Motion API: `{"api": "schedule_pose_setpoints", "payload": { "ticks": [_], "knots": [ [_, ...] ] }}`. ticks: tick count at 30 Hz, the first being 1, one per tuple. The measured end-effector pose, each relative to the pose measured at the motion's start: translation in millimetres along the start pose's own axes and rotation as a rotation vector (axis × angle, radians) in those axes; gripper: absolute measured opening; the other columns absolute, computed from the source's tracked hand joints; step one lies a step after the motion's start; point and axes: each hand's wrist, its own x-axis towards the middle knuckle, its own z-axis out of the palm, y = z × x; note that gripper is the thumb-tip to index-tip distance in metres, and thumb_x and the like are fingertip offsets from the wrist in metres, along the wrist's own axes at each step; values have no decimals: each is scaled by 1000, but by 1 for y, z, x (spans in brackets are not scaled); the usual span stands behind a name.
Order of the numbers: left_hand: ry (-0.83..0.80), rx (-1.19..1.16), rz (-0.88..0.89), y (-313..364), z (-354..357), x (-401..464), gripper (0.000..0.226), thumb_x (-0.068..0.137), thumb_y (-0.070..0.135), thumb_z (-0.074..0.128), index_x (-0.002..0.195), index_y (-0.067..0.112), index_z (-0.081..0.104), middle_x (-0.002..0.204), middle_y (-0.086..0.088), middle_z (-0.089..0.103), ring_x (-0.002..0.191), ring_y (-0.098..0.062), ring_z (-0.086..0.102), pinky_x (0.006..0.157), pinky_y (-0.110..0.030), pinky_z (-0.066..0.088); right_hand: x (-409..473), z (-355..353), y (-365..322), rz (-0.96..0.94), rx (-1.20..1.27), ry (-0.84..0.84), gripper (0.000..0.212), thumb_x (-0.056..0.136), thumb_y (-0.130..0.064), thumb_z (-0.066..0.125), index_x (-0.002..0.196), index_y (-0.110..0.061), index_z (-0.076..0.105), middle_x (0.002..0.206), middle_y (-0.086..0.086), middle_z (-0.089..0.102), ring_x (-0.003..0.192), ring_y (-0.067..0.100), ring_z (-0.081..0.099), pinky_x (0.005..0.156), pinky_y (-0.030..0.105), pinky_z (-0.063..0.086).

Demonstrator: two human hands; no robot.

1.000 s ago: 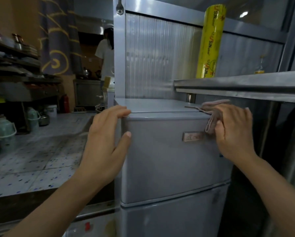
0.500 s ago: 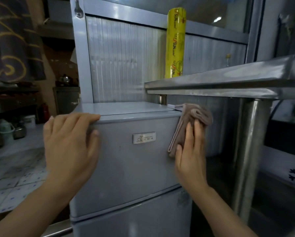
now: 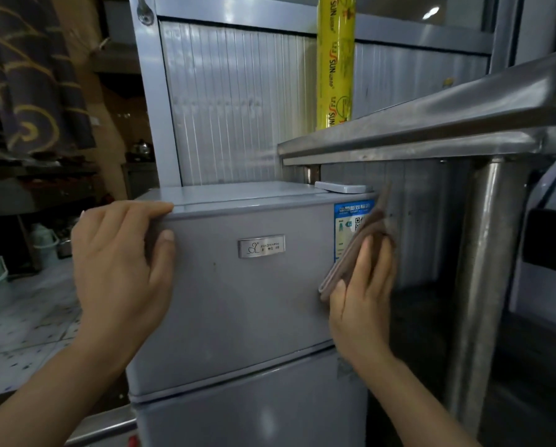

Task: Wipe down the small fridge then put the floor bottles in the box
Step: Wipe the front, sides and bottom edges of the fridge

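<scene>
The small grey fridge [image 3: 247,301] fills the middle of the view, with a metal nameplate on its upper door and a blue label at the door's top right corner. My left hand [image 3: 122,266] grips the door's upper left corner, fingers over the top edge. My right hand [image 3: 363,291] presses a folded brownish cloth [image 3: 360,243] against the door's right edge, partly covering the blue label. No floor bottles or box are in view.
A steel table [image 3: 431,133] overhangs the fridge's right side, its leg [image 3: 483,285] close beside my right hand. A yellow roll of wrap [image 3: 334,62] stands on it. Behind is a ribbed metal cabinet [image 3: 238,101]. Tiled floor [image 3: 22,324] with buckets lies left.
My right hand has brought the cloth from the fridge's top right corner down along the door's right edge, uncovering part of the blue label. My left hand stays on the left corner.
</scene>
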Motion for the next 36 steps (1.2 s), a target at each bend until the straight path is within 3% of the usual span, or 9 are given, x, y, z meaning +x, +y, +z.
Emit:
{"api": "schedule_pose_setpoints", "payload": {
  "ticks": [3, 6, 9, 15, 19, 23, 26, 30, 36],
  "knots": [
    [-20, -1, -10, 1, -3, -2, 33, 84, 22, 46, 112, 11, 59, 106, -12, 60, 104, -29, 45, 90, -38, 27, -21, 2, 9, -21, -58, -110, 82, 87, -20, 50, 150, -11, -2, 156, 21, -1, 142, 38, 8, 112, 52, 25],
    [-55, 6, -5, 0, -6, -3, 35, 85, 24, 44, 116, 13, 58, 110, -9, 60, 108, -29, 46, 99, -47, 28, 3, -10, -2, -130, -63, -46, 75, 85, -31, 36, 150, -7, 7, 157, 22, 4, 144, 35, 2, 116, 54, 8],
    [-58, -1, -8, -1, -7, -3, 36, 85, 23, 43, 117, 13, 58, 111, -9, 60, 109, -28, 45, 101, -51, 30, 38, -15, -31, -299, -33, 32, 75, 84, -30, 30, 151, -12, 1, 159, 13, -1, 146, 30, -5, 118, 49, -5],
    [-70, -40, -4, -1, -7, -3, 39, 82, 18, 47, 118, 12, 58, 112, -8, 60, 109, -26, 44, 98, -40, 28, -15, 12, -50, -418, 74, 11, 78, 85, -23, 39, 150, -7, -1, 158, 15, -2, 146, 33, -3, 118, 54, 7],
    [-172, -49, 93, -15, -18, -1, 46, 82, 12, 47, 128, 13, 53, 127, -6, 54, 121, -23, 41, 103, -30, 24, -44, 16, -35, -527, 9, -90, 85, 84, -33, 41, 150, -15, -9, 157, 6, -11, 146, 28, -7, 117, 49, 0],
    [-114, -107, 50, -36, -28, -1, 44, 82, -1, 56, 124, 8, 53, 134, -7, 48, 127, -18, 35, 105, -22, 24, -2, 7, -65, -429, 130, 2, 79, 84, -31, 40, 149, -16, -2, 158, 3, -4, 147, 24, -5, 118, 51, -4],
    [-102, -167, -11, -49, -29, -6, 44, 85, 4, 54, 127, 16, 50, 126, 4, 47, 117, -3, 34, 98, -15, 25, 5, 14, -97, -412, 208, 122, 71, 85, -23, 40, 149, -10, 10, 158, 10, 9, 147, 30, 1, 117, 56, 4],
    [-106, -284, -46, -55, -30, -8, 51, 85, 1, 52, 130, 24, 49, 123, 18, 42, 117, 4, 35, 96, 2, 22, -11, 19, -90, -528, 254, 125, 59, 88, -18, 47, 141, -7, 25, 151, 12, 18, 144, 34, 12, 116, 54, 17],
    [-173, -386, -73, -61, -34, -10, 67, 73, 9, 40, 132, 40, 42, 125, 34, 39, 120, 21, 28, 99, -1, 23, 0, 18, -103, -467, 408, 276, 27, 93, -5, 47, 119, -6, 41, 136, 11, 28, 133, 38, 31, 109, 51, 31]
  ]
}}
